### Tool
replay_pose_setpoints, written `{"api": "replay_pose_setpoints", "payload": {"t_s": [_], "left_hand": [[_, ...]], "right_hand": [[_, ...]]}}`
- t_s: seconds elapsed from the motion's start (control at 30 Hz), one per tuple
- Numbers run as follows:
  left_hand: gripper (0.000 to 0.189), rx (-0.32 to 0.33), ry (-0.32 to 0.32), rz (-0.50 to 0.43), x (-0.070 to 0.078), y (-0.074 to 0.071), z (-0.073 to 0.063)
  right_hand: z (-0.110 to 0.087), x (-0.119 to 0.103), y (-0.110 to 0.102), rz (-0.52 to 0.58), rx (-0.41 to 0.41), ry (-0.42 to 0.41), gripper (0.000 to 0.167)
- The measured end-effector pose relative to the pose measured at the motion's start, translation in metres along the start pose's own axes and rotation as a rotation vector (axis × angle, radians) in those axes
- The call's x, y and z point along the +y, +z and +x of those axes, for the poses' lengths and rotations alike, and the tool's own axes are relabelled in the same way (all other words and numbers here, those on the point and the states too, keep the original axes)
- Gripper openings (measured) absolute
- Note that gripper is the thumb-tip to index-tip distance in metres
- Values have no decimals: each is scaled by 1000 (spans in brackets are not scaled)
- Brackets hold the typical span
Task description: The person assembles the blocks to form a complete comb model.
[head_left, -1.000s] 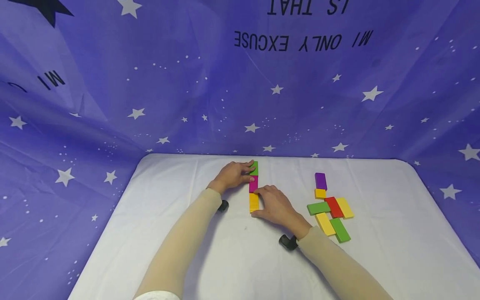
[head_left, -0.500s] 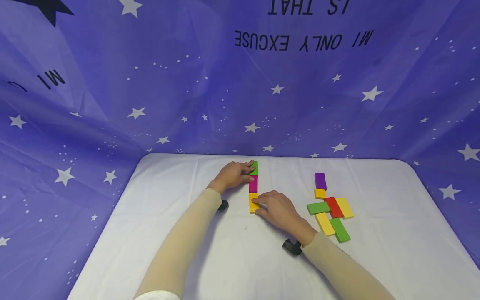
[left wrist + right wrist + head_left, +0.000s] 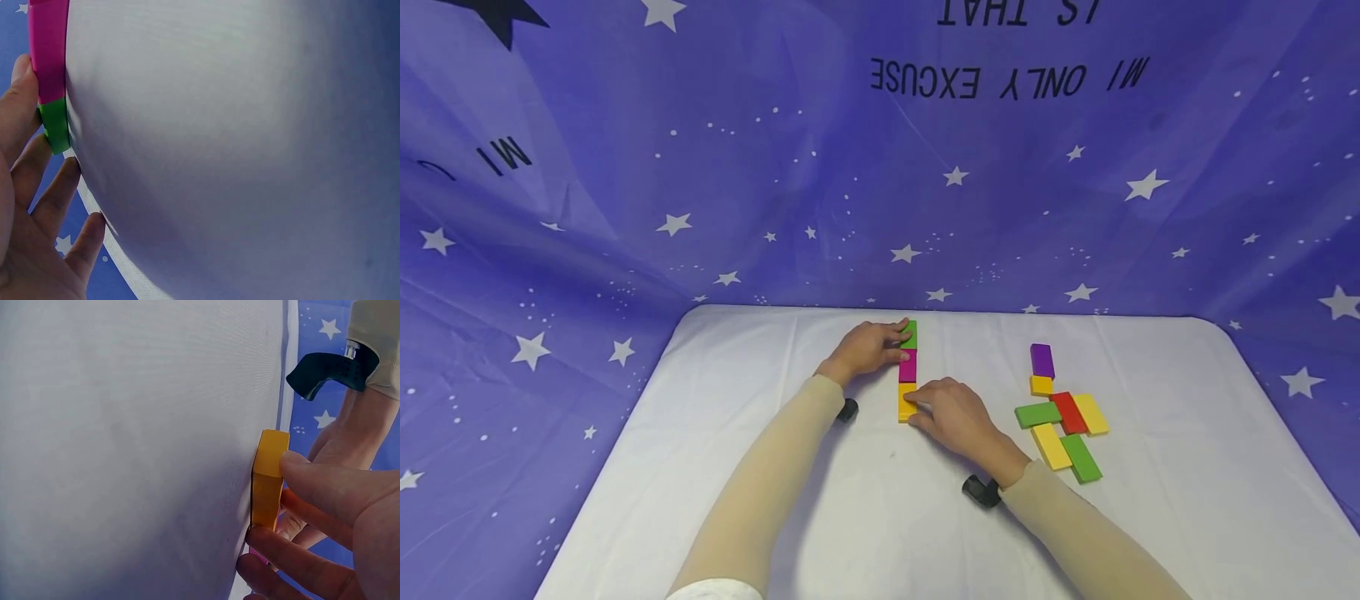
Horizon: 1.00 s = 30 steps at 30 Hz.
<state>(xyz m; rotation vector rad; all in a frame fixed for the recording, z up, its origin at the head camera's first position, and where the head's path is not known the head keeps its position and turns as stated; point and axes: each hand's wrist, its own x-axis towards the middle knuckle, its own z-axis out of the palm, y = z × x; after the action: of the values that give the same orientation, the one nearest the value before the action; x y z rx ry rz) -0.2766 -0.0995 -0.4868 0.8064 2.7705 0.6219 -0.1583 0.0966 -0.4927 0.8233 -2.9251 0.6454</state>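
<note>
A straight row of flat blocks lies on the white table: a green block [image 3: 910, 332] at the back, a magenta block [image 3: 907, 367] in the middle and a yellow-orange block [image 3: 905, 407] in front. My left hand [image 3: 867, 347] holds the back of the row from the left, its thumb on the magenta block and its fingers around the green one. In the left wrist view its other fingers are spread beyond the green end. From the right, my right hand [image 3: 957, 417] holds the yellow-orange block between thumb and fingers, with the index fingertip on its top.
To the right lies a loose group: a purple block [image 3: 1042, 361], a small yellow block [image 3: 1041, 385], a red block [image 3: 1068, 413], a yellow block [image 3: 1091, 414], another yellow block [image 3: 1051, 447] and two green blocks [image 3: 1038, 414]. A purple starry cloth [image 3: 880, 167] stands behind the table.
My right index finger has moved from the far end of the yellow-orange block onto its top, and that hand has drawn slightly right. The left hand keeps its place.
</note>
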Motion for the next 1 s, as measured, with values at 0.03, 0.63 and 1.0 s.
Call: {"api": "replay_pose_setpoints", "payload": {"t_s": [0.03,0.63,1.0], "left_hand": [[50,1,1,0,0,0,0],[50,9,-4,-7,0,1,1],[51,-2,-12,-5,0,1,1]], "right_hand": [[0,0,0,-1,-1,0,32],[4,2,2,-3,42,-9,33],[-2,5,-10,131,-8,104,44]]}}
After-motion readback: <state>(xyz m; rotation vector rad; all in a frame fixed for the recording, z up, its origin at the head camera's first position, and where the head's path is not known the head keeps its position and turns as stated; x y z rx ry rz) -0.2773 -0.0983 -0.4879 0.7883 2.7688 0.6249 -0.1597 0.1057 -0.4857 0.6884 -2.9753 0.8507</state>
